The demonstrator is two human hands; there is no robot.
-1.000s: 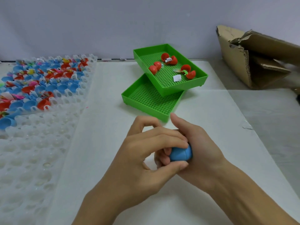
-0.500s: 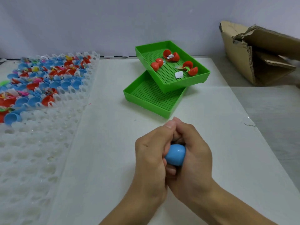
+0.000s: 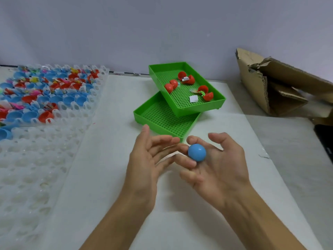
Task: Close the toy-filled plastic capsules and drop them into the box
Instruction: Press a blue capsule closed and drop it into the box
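Stacked green trays [image 3: 162, 121] holding open red capsules [image 3: 187, 79] lie just beyond the hands; the cardboard box [image 3: 270, 91] sits right of them. The closed, round blue capsule [image 3: 197, 152] rests on the right hand [image 3: 218, 165], fingers loosely curled around it; the left hand [image 3: 147, 157] is spread.

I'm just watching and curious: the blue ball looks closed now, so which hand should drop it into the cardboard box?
Probably the right hand: the blue capsule already rests on its fingers, and the cardboard box stands on that side. The left hand is open and holds nothing.
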